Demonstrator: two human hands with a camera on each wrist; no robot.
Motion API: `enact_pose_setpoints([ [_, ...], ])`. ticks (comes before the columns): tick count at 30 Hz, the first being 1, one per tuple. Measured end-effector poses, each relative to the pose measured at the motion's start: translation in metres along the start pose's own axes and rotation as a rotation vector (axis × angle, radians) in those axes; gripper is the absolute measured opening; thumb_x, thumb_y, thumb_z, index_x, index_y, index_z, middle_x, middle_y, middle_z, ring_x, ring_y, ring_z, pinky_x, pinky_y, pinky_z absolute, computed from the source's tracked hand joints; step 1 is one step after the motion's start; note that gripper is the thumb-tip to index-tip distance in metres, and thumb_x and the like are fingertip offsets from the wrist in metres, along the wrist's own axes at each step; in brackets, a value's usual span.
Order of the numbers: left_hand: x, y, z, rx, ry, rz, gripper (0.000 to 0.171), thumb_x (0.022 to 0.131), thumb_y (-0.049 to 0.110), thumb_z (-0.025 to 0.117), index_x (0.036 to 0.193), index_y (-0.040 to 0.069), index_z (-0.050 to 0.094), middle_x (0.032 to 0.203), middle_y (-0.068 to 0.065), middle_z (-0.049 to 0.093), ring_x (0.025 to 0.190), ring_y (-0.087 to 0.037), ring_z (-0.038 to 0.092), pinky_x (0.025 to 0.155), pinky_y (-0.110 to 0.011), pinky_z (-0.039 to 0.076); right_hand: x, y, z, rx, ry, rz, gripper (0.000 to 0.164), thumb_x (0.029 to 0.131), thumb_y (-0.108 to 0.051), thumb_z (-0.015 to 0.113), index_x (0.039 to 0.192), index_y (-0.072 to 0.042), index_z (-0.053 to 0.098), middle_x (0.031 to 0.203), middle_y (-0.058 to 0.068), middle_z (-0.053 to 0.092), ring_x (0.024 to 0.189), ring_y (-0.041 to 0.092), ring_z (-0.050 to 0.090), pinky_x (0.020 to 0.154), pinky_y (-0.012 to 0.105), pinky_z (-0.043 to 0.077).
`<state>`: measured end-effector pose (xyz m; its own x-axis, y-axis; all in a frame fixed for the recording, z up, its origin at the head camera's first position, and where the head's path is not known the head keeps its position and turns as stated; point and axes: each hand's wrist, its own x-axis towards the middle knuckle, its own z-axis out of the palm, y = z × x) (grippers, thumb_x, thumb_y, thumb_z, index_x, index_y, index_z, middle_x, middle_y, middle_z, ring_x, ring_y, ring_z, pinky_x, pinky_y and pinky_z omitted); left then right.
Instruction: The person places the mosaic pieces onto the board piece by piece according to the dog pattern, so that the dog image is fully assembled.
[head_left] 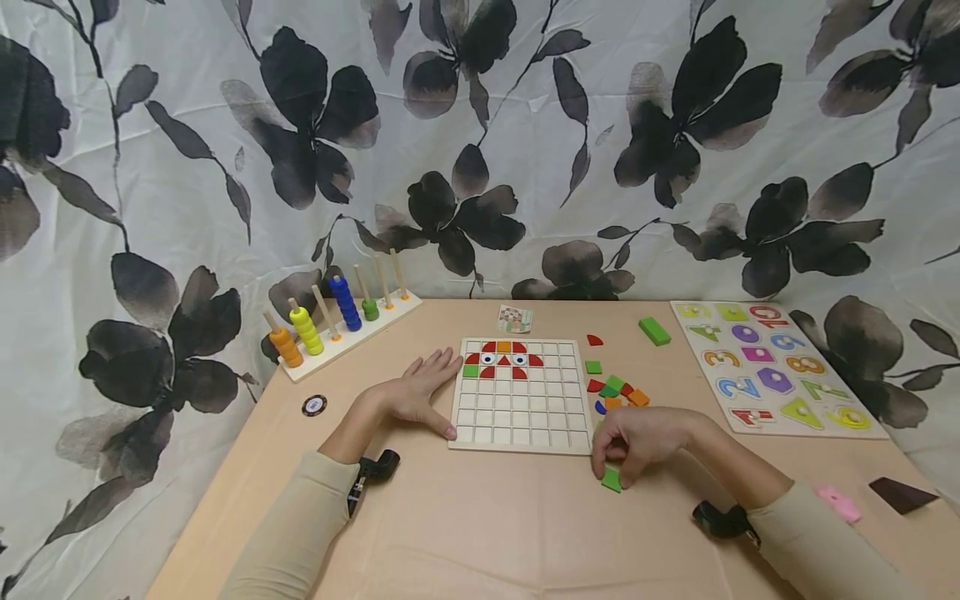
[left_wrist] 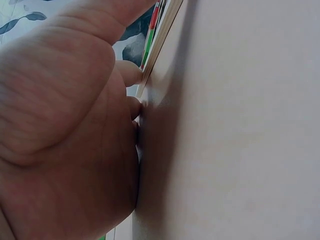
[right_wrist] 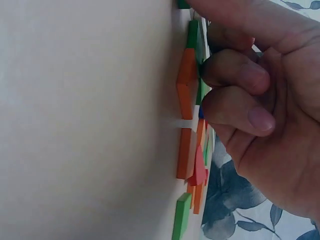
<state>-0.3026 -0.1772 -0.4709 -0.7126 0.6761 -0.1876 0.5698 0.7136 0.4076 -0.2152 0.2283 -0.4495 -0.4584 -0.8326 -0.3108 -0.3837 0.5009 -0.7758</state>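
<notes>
We see the grid board [head_left: 517, 417] filled only in part of its upper rows; with the lower cells bare, we judge most is left. The left hand [head_left: 412, 396] spreads its fingers along its left edge; the right hand [head_left: 651, 435] is curled narrow. Loose tiles [head_left: 638, 397] lie to the board's right; near its lower right corner, right thumb and forefinger pinch one green tile [head_left: 612, 480].

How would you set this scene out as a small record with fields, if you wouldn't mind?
Left hand: spread, touching the grid board at its left edge
Right hand: pinching a green piece near the board's lower right corner
Set pieces: red, orange, green and eye-marked, upper rows
Loose pieces: red, green, orange, blue, right of the board
Back left: peg stand with coloured rings
Back right: number board
</notes>
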Motion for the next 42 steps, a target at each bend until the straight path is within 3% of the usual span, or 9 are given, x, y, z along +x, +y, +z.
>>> enact_pose_setpoints([
  [8, 0.000, 0.000, 0.000, -0.005, 0.006, 0.008, 0.131, 0.062, 0.073, 0.073, 0.156, 0.015, 0.004, 0.161, -0.012, -0.007, 0.147, -0.030, -0.010, 0.116, -0.050, -0.006, -0.003, -0.005, -0.004, -0.047, 0.067, 0.015, 0.019, 0.075, -0.014, 0.083, 0.088, -0.018, 0.070, 0.081, 0.004, 0.062, 0.074, 0.023, 0.056, 0.060, 0.021, 0.044],
  [12, 0.000, 0.000, 0.000, -0.005, 0.006, 0.010, 0.130, 0.062, 0.074, 0.073, 0.156, 0.015, 0.004, 0.161, -0.012, -0.007, 0.147, -0.030, -0.010, 0.116, -0.051, -0.006, -0.004, -0.003, -0.008, -0.013, 0.076, 0.031, 0.014, 0.078, -0.016, 0.081, 0.087, -0.016, 0.071, 0.077, 0.003, 0.064, 0.068, 0.016, 0.055, 0.058, 0.020, 0.045],
  [15, 0.000, 0.000, 0.000, -0.004, 0.006, 0.011, 0.130, 0.062, 0.074, 0.073, 0.156, 0.015, 0.004, 0.161, -0.012, -0.008, 0.147, -0.030, -0.010, 0.116, -0.051, -0.006, -0.004, 0.000, -0.015, 0.050, 0.095, -0.011, 0.009, 0.082, -0.013, 0.077, 0.089, -0.012, 0.071, 0.078, 0.007, 0.066, 0.064, 0.011, 0.054, 0.055, 0.019, 0.045],
  [19, 0.000, -0.001, 0.001, -0.004, 0.007, 0.007, 0.130, 0.062, 0.074, 0.072, 0.156, 0.016, 0.003, 0.161, -0.011, -0.008, 0.147, -0.028, -0.011, 0.117, -0.050, -0.006, -0.002, 0.004, -0.032, 0.134, 0.192, -0.107, 0.013, 0.085, -0.007, 0.071, 0.098, -0.003, 0.071, 0.083, 0.013, 0.068, 0.064, 0.017, 0.055, 0.055, 0.022, 0.047],
  [22, 0.001, -0.002, 0.002, -0.005, 0.006, 0.004, 0.131, 0.061, 0.075, 0.072, 0.156, 0.017, 0.003, 0.161, -0.011, -0.008, 0.147, -0.028, -0.011, 0.117, -0.049, -0.006, 0.003, 0.004, -0.045, 0.119, 0.318, -0.123, 0.018, 0.086, -0.008, 0.071, 0.103, 0.000, 0.072, 0.089, 0.010, 0.069, 0.070, 0.020, 0.056, 0.059, 0.024, 0.049],
  [29, 0.000, -0.003, 0.002, -0.013, 0.000, -0.002, 0.131, 0.061, 0.074, 0.073, 0.156, 0.019, 0.003, 0.161, -0.009, -0.009, 0.147, -0.027, -0.011, 0.117, -0.049, -0.006, 0.033, -0.003, -0.065, 0.027, 0.569, -0.070, 0.018, 0.086, -0.017, 0.073, 0.104, -0.014, 0.075, 0.098, 0.003, 0.070, 0.079, 0.025, 0.062, 0.068, 0.035, 0.056],
  [34, -0.001, -0.002, 0.001, -0.013, 0.002, 0.002, 0.131, 0.061, 0.074, 0.073, 0.156, 0.017, 0.003, 0.161, -0.011, -0.008, 0.147, -0.028, -0.011, 0.117, -0.050, -0.006, 0.062, -0.005, -0.072, -0.085, 0.692, -0.016, 0.018, 0.087, -0.014, 0.072, 0.102, -0.023, 0.076, 0.098, -0.004, 0.072, 0.084, 0.019, 0.062, 0.072, 0.032, 0.054],
  [38, -0.001, -0.001, 0.002, -0.011, -0.002, 0.006, 0.131, 0.061, 0.075, 0.072, 0.156, 0.017, 0.003, 0.161, -0.011, -0.008, 0.147, -0.028, -0.011, 0.117, -0.049, -0.006, 0.084, -0.001, -0.073, -0.137, 0.703, 0.027, 0.018, 0.085, -0.009, 0.073, 0.101, -0.016, 0.077, 0.097, -0.006, 0.073, 0.088, 0.015, 0.063, 0.079, 0.030, 0.053],
  [42, 0.000, -0.002, 0.002, 0.003, -0.003, 0.005, 0.131, 0.061, 0.076, 0.071, 0.156, 0.017, 0.003, 0.161, -0.011, -0.008, 0.147, -0.028, -0.010, 0.117, -0.049, -0.006, 0.100, 0.001, -0.074, -0.185, 0.666, 0.018, 0.016, 0.082, -0.007, 0.075, 0.098, -0.009, 0.077, 0.094, 0.000, 0.074, 0.083, 0.017, 0.062, 0.076, 0.031, 0.054],
])
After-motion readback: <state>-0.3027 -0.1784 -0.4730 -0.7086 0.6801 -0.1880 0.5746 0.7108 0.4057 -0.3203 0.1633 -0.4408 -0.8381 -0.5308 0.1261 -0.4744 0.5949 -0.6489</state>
